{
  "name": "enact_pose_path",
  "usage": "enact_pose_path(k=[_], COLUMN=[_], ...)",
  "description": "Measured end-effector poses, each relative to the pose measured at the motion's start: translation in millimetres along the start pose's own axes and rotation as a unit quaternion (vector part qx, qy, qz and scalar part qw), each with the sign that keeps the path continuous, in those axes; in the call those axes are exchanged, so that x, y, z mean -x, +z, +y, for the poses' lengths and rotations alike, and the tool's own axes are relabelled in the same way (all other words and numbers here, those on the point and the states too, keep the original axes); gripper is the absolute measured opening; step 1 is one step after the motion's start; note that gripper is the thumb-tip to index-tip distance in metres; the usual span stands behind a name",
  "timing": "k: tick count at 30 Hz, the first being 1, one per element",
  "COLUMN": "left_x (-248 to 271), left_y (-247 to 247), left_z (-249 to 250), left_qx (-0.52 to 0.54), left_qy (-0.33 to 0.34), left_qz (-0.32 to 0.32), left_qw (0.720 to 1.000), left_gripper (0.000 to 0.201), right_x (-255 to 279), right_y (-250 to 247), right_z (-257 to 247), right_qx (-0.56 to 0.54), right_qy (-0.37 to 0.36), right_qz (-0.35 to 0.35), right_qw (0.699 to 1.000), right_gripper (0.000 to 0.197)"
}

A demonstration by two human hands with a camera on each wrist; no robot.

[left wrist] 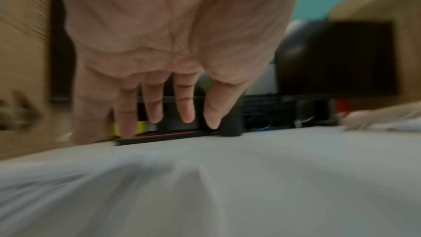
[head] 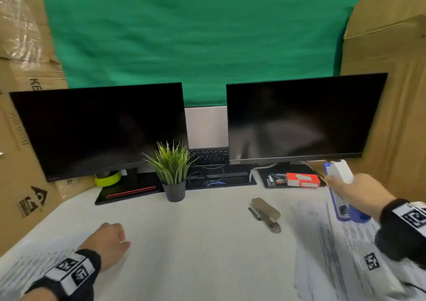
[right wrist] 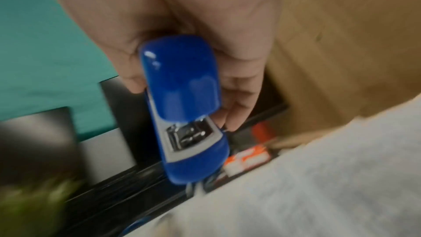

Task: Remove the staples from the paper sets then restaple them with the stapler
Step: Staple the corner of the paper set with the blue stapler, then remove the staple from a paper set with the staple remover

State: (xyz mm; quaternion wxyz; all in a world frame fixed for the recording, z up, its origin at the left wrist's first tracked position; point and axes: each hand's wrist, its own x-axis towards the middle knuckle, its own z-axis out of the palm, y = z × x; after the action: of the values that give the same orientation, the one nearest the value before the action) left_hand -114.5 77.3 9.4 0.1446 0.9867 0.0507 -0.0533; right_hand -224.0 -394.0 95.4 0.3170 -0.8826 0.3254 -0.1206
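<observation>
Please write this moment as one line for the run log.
right hand: holds blue stapler, lifted | left hand: empty | papers: on table | tan stapler: untouched

Printed paper sets (head: 341, 250) beside the right hand (head: 355, 192) run off the bottom edge, text too blurred to read; the hand hides the blue stapler's (head: 341, 199) middle.

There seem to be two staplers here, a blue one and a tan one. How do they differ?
The blue stapler is gripped in the right hand, raised above the papers; the tan stapler lies untouched on the table. The blue one is glossy, the tan one dull. Both are desk staplers.
</observation>
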Motion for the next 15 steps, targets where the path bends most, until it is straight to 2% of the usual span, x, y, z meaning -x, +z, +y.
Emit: enact_pose_path(k=[3,5,6,8,10,13,15], left_x=[-0.9,4.6,7.7,15.6,20.8,23.9,22.4], left_y=[-4.2,-3.8,-2.4,-0.4,0.1,-0.2,1.5], left_z=[-46.6,-69.0,-77.6,-86.3,-92.6,-97.8,-97.7], left_qx=[-0.064,-0.074,-0.074,-0.082,-0.091,-0.098,-0.108], left_qy=[-0.092,-0.107,-0.104,-0.106,-0.110,-0.119,-0.122], left_qz=[-0.012,-0.026,-0.034,-0.055,-0.049,-0.039,-0.028], left_qw=[0.994,0.991,0.991,0.989,0.989,0.987,0.986], left_gripper=[0.041,0.064,0.070,0.066,0.058,0.048,0.041], right_x=[35.4,47.5,48.6,55.0,55.8,47.1,34.4], right_y=[63.0,108.0,131.4,166.3,194.6,222.2,233.7], right_z=[-41.6,-63.7,-72.5,-90.4,-103.7,-113.0,-115.9], right_qx=[-0.039,-0.049,-0.024,0.067,0.141,0.236,0.267], right_qy=[-0.061,-0.101,-0.126,-0.165,-0.190,-0.188,-0.182], right_qz=[-0.145,-0.206,-0.224,-0.264,-0.292,-0.277,-0.256], right_qw=[0.987,0.972,0.966,0.948,0.927,0.912,0.911], right_gripper=[0.041,0.037,0.041,0.041,0.039,0.055,0.057])
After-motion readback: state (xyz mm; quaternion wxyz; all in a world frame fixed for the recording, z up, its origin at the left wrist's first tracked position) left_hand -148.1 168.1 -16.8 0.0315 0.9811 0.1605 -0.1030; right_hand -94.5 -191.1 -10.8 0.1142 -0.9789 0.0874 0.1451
